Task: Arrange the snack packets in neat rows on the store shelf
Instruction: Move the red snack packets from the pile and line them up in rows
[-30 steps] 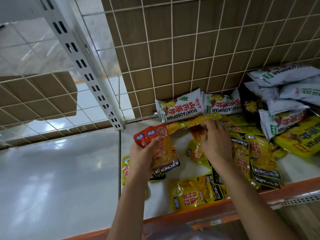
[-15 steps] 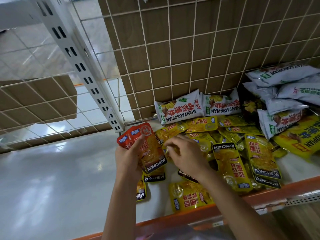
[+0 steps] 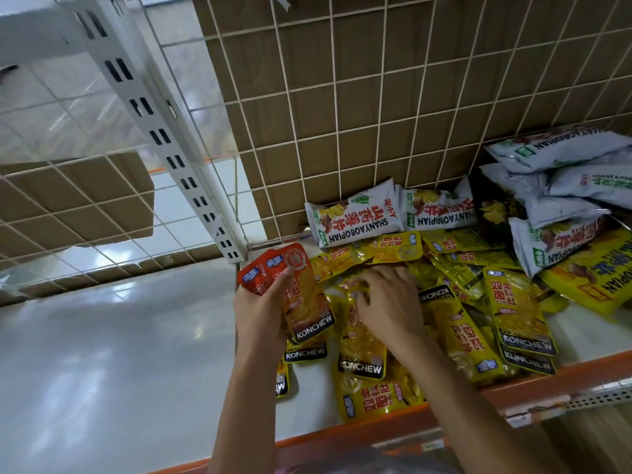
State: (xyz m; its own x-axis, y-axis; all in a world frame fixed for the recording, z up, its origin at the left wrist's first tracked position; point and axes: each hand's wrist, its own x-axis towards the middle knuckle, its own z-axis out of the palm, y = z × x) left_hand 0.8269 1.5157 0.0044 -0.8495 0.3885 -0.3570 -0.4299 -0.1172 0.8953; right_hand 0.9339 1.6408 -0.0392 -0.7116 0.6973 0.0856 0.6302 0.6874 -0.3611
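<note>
My left hand (image 3: 261,311) grips a small stack of orange-red KONCHEW packets (image 3: 301,292), held up at the left end of the shelf. Beside it, my right hand (image 3: 390,299) reaches into a loose heap of yellow KONCHEW packets (image 3: 461,323), fingers curled on a yellow packet (image 3: 352,302) that looks blurred. More yellow packets lie flat near the front edge (image 3: 372,395). White SHANYAOBOPIAN bags (image 3: 355,217) lean along the wire back.
The white shelf (image 3: 307,405) has an orange front lip (image 3: 376,429). A wire grid back (image 3: 342,97) and a slotted white upright (image 3: 164,131) bound it. Stacked white bags (image 3: 564,186) and a large yellow bag (image 3: 595,275) fill the right side. Glossy floor lies left.
My right hand pulled back from the rear of the heap toward the left, onto a nearer yellow packet. My left hand with the orange-red stack shifted slightly left and up.
</note>
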